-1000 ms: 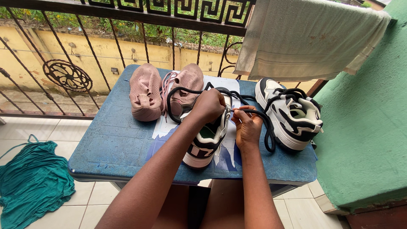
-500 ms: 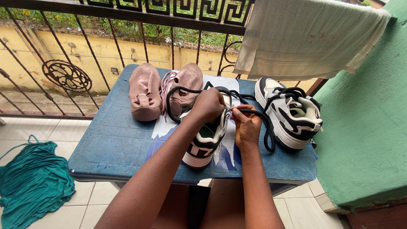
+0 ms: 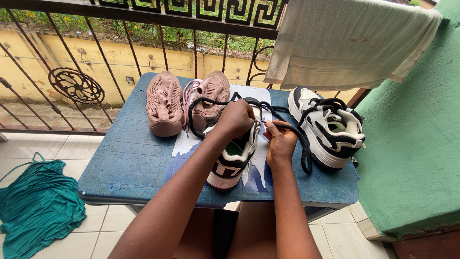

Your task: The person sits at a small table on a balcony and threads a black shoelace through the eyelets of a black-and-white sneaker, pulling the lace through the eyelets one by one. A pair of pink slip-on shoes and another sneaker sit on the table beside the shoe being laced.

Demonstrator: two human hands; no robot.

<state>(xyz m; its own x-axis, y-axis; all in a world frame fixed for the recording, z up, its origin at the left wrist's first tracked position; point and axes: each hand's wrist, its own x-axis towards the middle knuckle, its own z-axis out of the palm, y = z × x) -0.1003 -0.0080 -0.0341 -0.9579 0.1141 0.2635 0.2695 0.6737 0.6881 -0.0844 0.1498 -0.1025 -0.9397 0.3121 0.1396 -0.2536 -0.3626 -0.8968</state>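
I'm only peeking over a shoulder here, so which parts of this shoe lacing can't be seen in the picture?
- Head view: the left hand covers the top of the black and white shoe, hiding its eyelets.
- The black lace tip vanishes inside the right hand; the grip on it is hidden.
- The pink shoes show only their uppers.
- The towel on the railing is cut off by the top edge.
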